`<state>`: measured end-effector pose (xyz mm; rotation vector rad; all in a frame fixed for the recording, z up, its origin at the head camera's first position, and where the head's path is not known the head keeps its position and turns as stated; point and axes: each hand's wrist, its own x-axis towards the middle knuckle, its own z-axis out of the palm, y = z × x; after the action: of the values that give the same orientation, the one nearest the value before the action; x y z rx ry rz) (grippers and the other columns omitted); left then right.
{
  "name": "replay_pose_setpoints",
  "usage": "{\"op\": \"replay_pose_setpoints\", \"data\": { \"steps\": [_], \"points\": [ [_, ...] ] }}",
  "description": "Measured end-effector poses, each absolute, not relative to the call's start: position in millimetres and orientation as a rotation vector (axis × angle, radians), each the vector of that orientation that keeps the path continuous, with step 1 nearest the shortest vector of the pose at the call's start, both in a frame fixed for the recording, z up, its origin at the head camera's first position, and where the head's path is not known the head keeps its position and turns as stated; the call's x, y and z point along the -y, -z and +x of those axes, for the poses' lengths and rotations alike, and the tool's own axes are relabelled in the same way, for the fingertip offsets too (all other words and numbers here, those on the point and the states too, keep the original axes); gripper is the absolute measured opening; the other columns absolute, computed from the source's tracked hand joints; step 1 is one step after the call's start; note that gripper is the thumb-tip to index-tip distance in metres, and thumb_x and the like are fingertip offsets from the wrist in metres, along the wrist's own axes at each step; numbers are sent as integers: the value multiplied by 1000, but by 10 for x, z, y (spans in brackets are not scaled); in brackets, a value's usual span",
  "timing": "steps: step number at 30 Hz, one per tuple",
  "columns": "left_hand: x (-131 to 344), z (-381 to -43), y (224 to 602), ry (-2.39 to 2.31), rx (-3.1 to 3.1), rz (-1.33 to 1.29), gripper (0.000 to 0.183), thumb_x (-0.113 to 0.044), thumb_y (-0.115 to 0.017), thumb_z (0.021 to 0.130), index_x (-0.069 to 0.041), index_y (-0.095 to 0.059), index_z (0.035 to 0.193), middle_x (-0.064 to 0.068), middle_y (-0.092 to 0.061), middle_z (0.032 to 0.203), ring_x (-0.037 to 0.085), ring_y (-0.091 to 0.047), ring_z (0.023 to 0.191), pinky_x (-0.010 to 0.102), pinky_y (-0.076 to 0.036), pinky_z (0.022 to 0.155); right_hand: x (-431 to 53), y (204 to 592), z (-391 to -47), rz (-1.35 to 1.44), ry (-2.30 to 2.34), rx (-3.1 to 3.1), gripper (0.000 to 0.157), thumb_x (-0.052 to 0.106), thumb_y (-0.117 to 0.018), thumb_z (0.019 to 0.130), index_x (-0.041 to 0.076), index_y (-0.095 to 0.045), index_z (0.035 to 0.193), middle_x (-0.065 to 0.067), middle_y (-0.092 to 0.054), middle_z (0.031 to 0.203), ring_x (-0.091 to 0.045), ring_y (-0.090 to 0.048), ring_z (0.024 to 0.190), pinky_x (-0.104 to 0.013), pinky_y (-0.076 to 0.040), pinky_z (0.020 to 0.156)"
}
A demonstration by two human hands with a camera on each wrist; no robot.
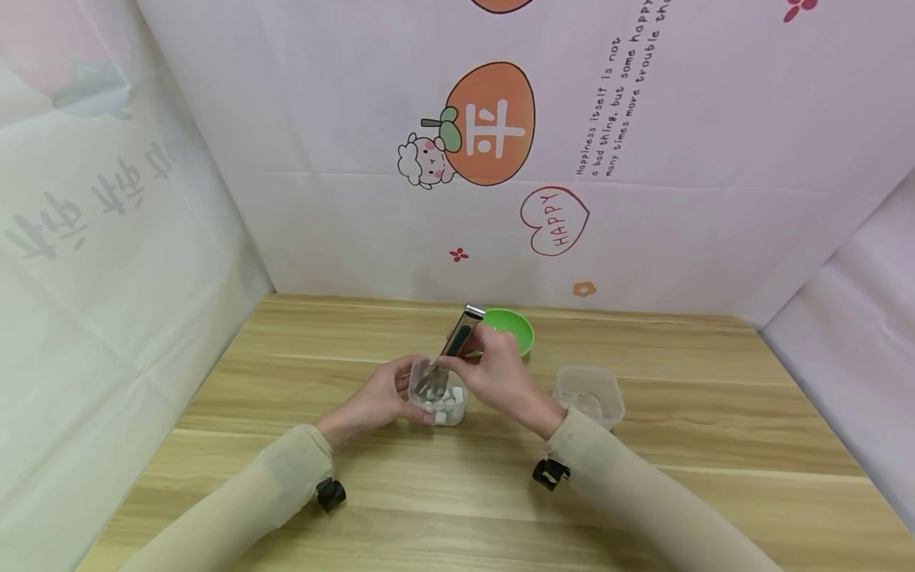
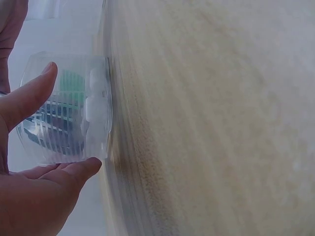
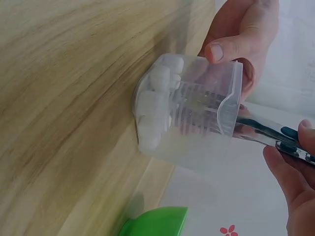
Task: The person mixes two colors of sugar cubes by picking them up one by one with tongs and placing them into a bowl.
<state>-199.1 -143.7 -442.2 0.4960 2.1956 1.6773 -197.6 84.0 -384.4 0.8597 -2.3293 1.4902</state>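
From here I have the left hand [image 1: 381, 400] gripping a clear plastic tub [image 3: 197, 148], the round green bowl [image 1: 516, 326] between its one and two o'clock, while the right hand's [image 1: 496, 369] fingers pinch silver metal tongs [image 1: 461, 337] dipped inside. Catching white lumps [image 3: 151, 105] seems underway; next calls for a gentle squeeze.

Metal tongs [image 1: 461, 337] slant into an upright clear tub [image 3: 194, 155]; white lumps [image 3: 151, 105] lie inside.
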Motion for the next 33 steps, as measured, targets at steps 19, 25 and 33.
{"op": "replay_pose_setpoints", "data": {
  "steps": [19, 25, 33],
  "points": [
    [1427, -1984, 4409, -1671, -2214, 474, 99, 5, -91, 77, 8, -34, 158, 26, -50, 154, 40, -50, 141, 46, -44, 116, -818, 3864, -2034, 738, -1518, 2327, 26, -3, -85, 86, 1, -65, 102, -7, -75, 90, -17, -74, 79, -25, -64, 71],
    [1436, -1986, 4408, -1666, -2217, 475, 99, 3, -91, 78, 7, -34, 159, 25, -50, 154, 40, -50, 142, 46, -44, 116, -805, 3855, -2021, 749, -1504, 2331, 24, -3, -84, 87, 2, -65, 101, -6, -75, 89, -15, -74, 78, -25, -64, 70],
    [1464, -1980, 4399, -1677, -2173, 470, 105, 3, -91, 78, 5, -28, 162, 24, -42, 160, 41, -41, 147, 48, -39, 120, -836, 3866, -2026, 694, -1519, 2273, 25, -2, -85, 87, 3, -64, 101, -5, -74, 88, -15, -73, 76, -27, -65, 68]
  ]
}}
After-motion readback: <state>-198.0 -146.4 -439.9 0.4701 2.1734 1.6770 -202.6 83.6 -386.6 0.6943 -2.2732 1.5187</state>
